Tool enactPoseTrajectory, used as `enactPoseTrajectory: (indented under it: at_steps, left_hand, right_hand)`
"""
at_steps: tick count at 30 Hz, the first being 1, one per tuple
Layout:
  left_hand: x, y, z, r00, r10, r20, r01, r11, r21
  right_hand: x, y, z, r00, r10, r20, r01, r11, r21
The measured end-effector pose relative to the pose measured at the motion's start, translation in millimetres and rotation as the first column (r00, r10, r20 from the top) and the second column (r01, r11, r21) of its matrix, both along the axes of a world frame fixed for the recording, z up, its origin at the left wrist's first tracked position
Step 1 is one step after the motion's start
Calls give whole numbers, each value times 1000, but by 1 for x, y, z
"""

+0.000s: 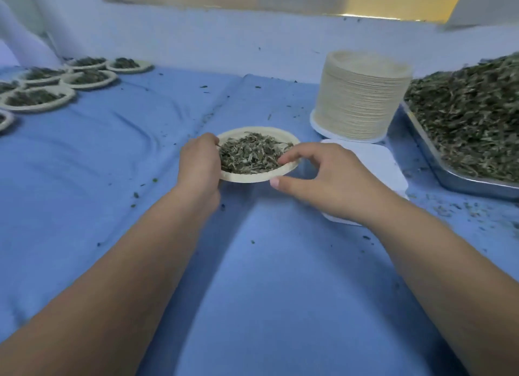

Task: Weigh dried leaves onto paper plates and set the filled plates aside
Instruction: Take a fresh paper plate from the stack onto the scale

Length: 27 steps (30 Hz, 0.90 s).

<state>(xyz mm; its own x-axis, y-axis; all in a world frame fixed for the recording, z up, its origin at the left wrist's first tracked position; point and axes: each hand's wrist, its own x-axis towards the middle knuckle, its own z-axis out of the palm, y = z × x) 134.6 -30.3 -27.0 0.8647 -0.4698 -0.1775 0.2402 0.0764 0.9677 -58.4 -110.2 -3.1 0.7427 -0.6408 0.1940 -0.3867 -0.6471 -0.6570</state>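
Observation:
A cream paper plate (247, 179) heaped with dried leaves (251, 153) is held just above the blue cloth at the centre. My left hand (199, 165) grips its left rim. My right hand (320, 176) pinches its right rim between thumb and forefinger. A white scale (376, 162) lies flat to the right of the plate, partly hidden under my right wrist. A tall stack of paper plates (362, 94) stands behind the scale. Further right, a metal tray (438, 162) holds a big pile of dried leaves (471, 117).
Several filled plates (36, 97) sit grouped at the far left on the blue cloth (112, 156). Leaf crumbs are scattered over the cloth, most thickly near the tray. A pale wall runs along the back.

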Motion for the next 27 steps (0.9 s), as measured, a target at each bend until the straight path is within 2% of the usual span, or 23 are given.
enactPoseTrajectory:
  at_steps: [3,7,13,17,19,23,27]
  left_hand:
    - [34,36,0,995,100,8,-101,995,19]
    - [83,81,3,984,175,9,-175,982,64]
    - [148,134,-3,945,247,215,-288,940,185]
    - [178,173,-3,881,343,326,-442,842,310]
    - [190,199,-1,863,378,334,-486,802,347]
    - [200,254,-3,805,500,321,-586,756,292]
    - [207,302,-11,731,556,395,-673,683,284]
  right_hand:
    - [43,18,-9,997,79,1,-79,996,-44]
    - [105,42,-21,986,166,27,-166,986,-4]
    - [196,71,-43,972,228,52,-227,974,-28]
    - [247,100,-49,944,324,61,-320,945,-68]
    - [272,120,-49,925,375,65,-370,925,-82]
    - [312,162,-49,879,476,27,-472,877,-90]
    - [341,203,-54,842,539,-23,-537,835,-122]
